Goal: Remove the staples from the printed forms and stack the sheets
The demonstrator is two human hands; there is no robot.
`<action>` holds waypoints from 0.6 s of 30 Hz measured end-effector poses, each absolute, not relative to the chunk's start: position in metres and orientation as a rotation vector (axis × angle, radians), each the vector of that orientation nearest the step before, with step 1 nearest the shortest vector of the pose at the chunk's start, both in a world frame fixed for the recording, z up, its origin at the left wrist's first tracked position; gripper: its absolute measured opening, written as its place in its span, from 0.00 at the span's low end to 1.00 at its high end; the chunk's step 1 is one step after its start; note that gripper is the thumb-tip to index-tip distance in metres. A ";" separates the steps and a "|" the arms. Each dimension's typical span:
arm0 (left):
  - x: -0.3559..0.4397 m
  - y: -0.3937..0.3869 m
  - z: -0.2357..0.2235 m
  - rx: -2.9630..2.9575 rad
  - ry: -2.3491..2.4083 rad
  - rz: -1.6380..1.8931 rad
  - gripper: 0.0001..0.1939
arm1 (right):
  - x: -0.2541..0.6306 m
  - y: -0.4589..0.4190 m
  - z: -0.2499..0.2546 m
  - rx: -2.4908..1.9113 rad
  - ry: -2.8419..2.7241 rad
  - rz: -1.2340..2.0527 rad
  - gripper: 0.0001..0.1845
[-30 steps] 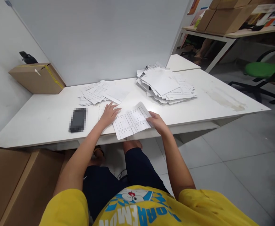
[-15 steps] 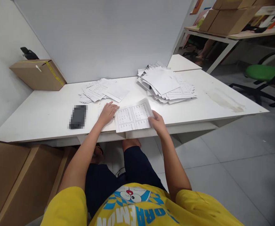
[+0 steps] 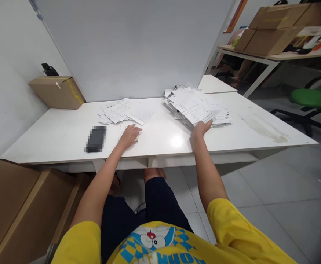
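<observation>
White bench (image 3: pixel 66 135): paper pile (image 3: pixel 221 116) lies toward far edge, right of centre. Printed sheet (image 3: pixel 193 107) atop it, near end at right hand (image 3: pixel 201 129); grip cannot be told. Left hand (image 3: pixel 128 136), fingers loosely apart, nearer front edge. Sheet probably best released flat.

- Open worktop (image 3: pixel 161 134) between left paper pile (image 3: pixel 119 110) and right paper pile (image 3: pixel 194 104).
- Panel (image 3: pixel 132 47) bars the rear.
- Dark pixelated object (image 3: pixel 96 139) obstructs left of the left hand (image 3: pixel 129 136).
</observation>
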State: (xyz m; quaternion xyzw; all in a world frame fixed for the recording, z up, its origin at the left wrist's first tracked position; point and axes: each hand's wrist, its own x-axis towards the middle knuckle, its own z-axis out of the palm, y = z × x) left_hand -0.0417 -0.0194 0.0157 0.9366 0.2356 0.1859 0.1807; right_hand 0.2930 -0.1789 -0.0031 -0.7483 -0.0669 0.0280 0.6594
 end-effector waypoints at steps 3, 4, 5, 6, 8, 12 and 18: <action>-0.043 -0.019 0.015 2.645 0.668 0.547 0.26 | 0.295 -0.158 0.001 -1.803 -0.169 0.036 0.40; -0.043 -0.019 0.015 2.643 0.669 0.556 0.26 | 0.292 -0.151 0.003 -1.842 -0.168 0.016 0.40; -0.044 -0.019 0.015 2.640 0.669 0.560 0.26 | 0.289 -0.143 0.005 -1.876 -0.154 0.005 0.41; -0.044 -0.019 0.015 2.637 0.665 0.560 0.26 | 0.286 -0.134 0.008 -1.904 -0.127 0.005 0.42; -0.045 -0.020 0.016 2.630 0.652 0.550 0.26 | 0.281 -0.113 0.014 -1.945 -0.038 0.033 0.44; -0.047 -0.024 0.016 2.614 0.666 0.537 0.26 | 0.269 -0.085 0.021 -2.010 -0.088 0.066 0.45; -0.057 -0.013 0.011 2.502 0.714 0.855 0.24 | 0.214 -0.085 0.008 -2.042 -0.490 -0.165 0.41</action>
